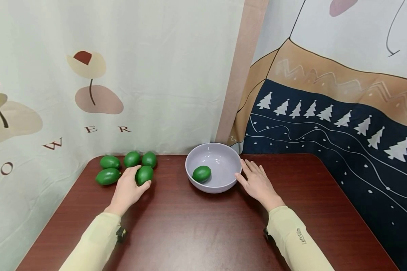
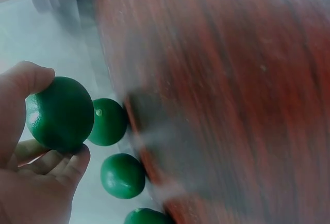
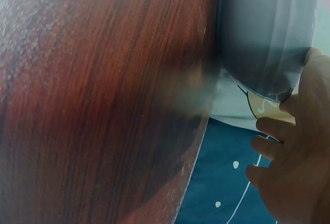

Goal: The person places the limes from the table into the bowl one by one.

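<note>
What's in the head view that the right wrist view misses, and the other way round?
Only the head view: the left hand holding a green lime, four other limes on the table, and one lime inside the bowl.

Only the right wrist view: the palm side of the right hand.

Both: the right hand at the bowl, part of the table, and the dark blue cloth.

The left sleeve (image 1: 93, 239) and right sleeve (image 1: 295, 235) run off the head view at seven and five o'clock; the right one's tiny lettering (image 1: 301, 236) I can't quite read. The left hand (image 1: 127, 191) hides the nine o'clock side of its lime (image 1: 144, 175). The left wrist view blurs the table (image 2: 232, 79) and cuts another lime (image 2: 146, 217) at six o'clock; the right wrist view crops the bowl (image 3: 268, 28) at two o'clock, hiding its inside.
</note>
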Demonstrator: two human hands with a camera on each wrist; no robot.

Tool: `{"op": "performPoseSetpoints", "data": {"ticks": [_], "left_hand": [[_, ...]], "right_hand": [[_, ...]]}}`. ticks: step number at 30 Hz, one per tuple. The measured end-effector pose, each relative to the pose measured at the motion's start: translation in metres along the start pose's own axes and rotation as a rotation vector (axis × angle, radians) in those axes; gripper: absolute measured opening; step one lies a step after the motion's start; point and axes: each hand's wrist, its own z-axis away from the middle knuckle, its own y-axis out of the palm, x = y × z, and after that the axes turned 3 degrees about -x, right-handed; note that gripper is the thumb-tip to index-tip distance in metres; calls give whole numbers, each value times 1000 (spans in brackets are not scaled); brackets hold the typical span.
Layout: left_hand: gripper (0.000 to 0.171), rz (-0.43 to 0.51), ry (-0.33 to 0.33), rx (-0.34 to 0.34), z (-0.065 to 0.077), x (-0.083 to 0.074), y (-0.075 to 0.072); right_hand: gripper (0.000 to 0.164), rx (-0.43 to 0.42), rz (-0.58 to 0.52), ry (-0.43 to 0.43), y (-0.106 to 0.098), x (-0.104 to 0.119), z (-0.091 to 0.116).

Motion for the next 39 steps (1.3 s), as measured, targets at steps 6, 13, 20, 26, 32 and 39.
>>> {"op": "performPoseSetpoints", "data": {"ticks": [6,13,20,26,32,39], "left_hand": [[62,27,15,-12,-1,-8,3],[62,40,20,-13,-2,-18,6],[62,72,41,-21,-3,-28,12],[61,89,70,-37,-2,-37,16],[60,105,96,-45,-4,-44,23],[61,104,100,-30,-4,-50,30]], "right_hand": [[71,3,-3,0,0,0,0],[71,2,-5,-3,1,0,0],[71,5,-8,1,1,0,0],[71,8,-2,-1,-1,1,0],[71,12,11,-7,-4,0,-1],[71,-22,10,-35,-8,0,-4]]}}
